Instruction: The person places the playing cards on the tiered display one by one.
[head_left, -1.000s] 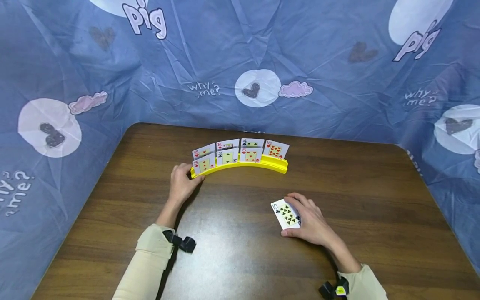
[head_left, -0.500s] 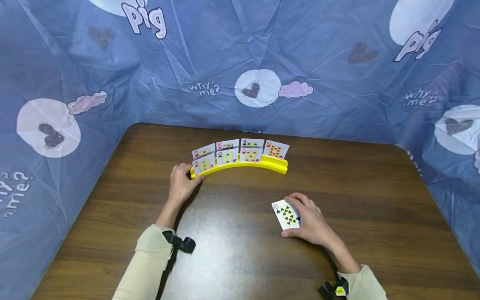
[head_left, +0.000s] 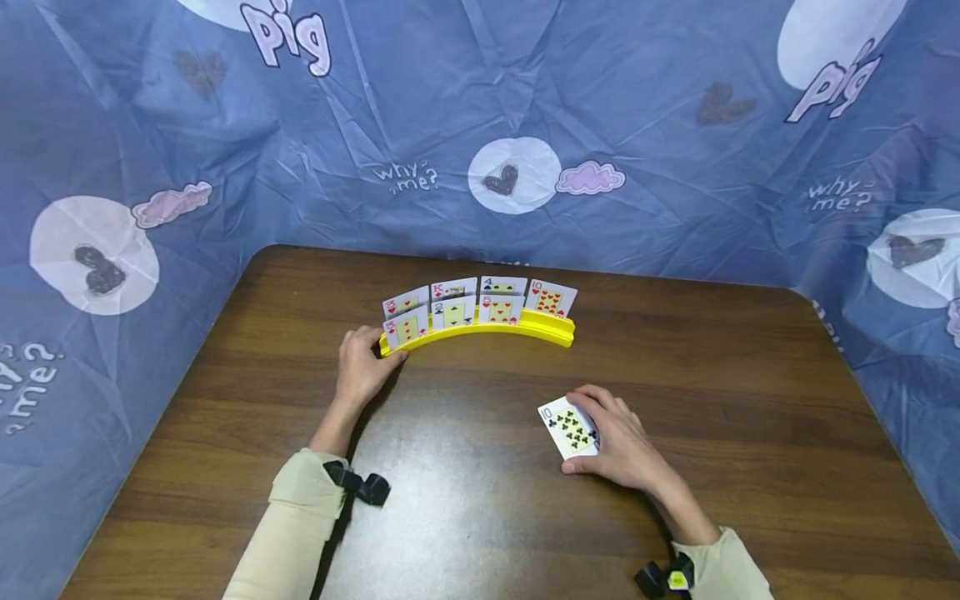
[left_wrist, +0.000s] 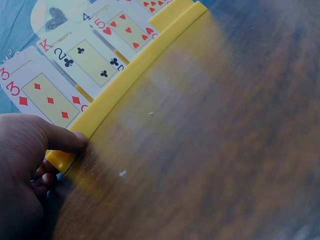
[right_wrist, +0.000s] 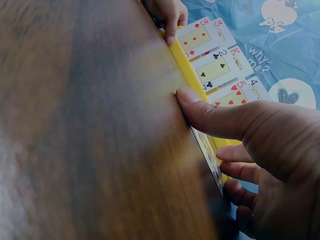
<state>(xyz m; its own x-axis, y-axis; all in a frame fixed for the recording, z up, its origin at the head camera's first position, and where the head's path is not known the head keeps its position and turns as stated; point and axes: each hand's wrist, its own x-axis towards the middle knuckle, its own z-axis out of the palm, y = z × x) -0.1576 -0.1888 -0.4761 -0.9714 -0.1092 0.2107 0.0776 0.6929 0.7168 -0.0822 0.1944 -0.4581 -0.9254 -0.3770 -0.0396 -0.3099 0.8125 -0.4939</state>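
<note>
A curved yellow card holder (head_left: 495,328) stands toward the back of the table with playing cards upright in two rows. Its front row shows the three of diamonds (left_wrist: 50,100), the two of clubs (left_wrist: 85,65) and the five of hearts (left_wrist: 127,31). Behind them stand another three, a king, a four and, at the right end, the ten of hearts (head_left: 550,299). My left hand (head_left: 362,367) grips the holder's left end, thumb in front. Nearer the front right, my right hand (head_left: 617,437) holds the ten of clubs (head_left: 567,427) by its edges between thumb and fingers, face up.
The brown wooden table (head_left: 465,500) has rounded far corners. A blue printed cloth (head_left: 637,100) hangs behind it and along both sides. Each wrist wears a black camera mount, the left mount (head_left: 360,483) close over the tabletop.
The ten of clubs has shifted very slightly left in my right hand. My left hand and the card holder keep their places.
</note>
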